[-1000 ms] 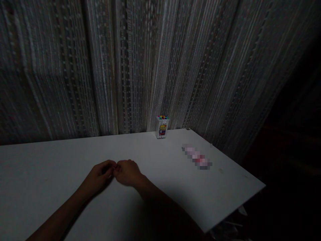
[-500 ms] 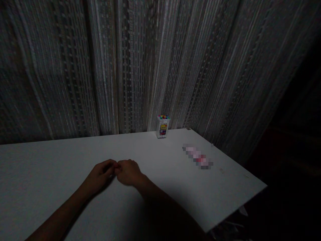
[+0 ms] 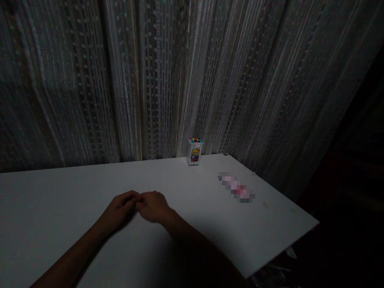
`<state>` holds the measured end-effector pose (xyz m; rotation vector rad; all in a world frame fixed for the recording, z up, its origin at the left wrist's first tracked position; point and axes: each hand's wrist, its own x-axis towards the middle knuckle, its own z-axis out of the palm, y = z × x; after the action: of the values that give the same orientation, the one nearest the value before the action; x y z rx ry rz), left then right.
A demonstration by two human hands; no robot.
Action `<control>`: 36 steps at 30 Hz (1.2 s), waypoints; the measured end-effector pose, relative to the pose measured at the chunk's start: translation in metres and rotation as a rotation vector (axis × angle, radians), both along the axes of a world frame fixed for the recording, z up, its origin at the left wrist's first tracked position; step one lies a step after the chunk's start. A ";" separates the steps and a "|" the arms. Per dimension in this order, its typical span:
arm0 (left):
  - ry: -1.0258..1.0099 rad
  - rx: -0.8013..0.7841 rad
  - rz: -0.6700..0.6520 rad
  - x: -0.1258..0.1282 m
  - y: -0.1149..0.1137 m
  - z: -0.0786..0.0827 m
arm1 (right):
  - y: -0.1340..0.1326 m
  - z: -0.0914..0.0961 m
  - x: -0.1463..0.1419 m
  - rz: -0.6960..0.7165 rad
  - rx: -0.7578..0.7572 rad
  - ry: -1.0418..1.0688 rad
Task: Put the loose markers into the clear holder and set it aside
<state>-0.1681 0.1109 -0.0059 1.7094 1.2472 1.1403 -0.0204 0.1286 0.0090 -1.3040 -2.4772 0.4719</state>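
Over the white table (image 3: 72, 184), left of the view's middle, my two hands meet at the fingertips. My left hand (image 3: 121, 206) is closed, its thumb and fingers pinched toward the other hand. My right hand (image 3: 154, 206) has its fingers curled under, with the back of the hand toward me. Whatever lies between the fingertips, if anything, is hidden and too dark to name. Behind the hands, near the table's back edge, a clear case of markers (image 3: 195, 153) with many-coloured caps stands upright.
A pixelated pink and red item (image 3: 237, 187) lies on the table to the right. A striped, dotted curtain (image 3: 168, 80) hangs along the back edge. The table's right edge drops into darkness, with indistinct pale items (image 3: 290, 253) below.
Both hands stay in nearly the same place, with only a slight shift of the fingers where they meet. The marker case and the pixelated item have not moved.
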 end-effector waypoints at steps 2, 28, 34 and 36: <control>-0.008 -0.023 -0.008 0.000 0.000 0.000 | 0.000 0.001 0.000 0.008 -0.005 -0.003; 0.075 0.006 -0.016 0.007 0.000 0.006 | 0.002 0.000 0.000 -0.004 0.018 -0.029; 0.071 0.038 0.008 0.005 0.004 0.001 | 0.004 -0.002 0.000 -0.017 0.016 -0.011; 0.073 0.032 0.028 0.003 0.007 -0.001 | 0.006 -0.002 0.001 -0.014 0.012 -0.002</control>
<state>-0.1646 0.1177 -0.0065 1.7768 1.3077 1.1285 -0.0190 0.1343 0.0074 -1.3175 -2.4672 0.4511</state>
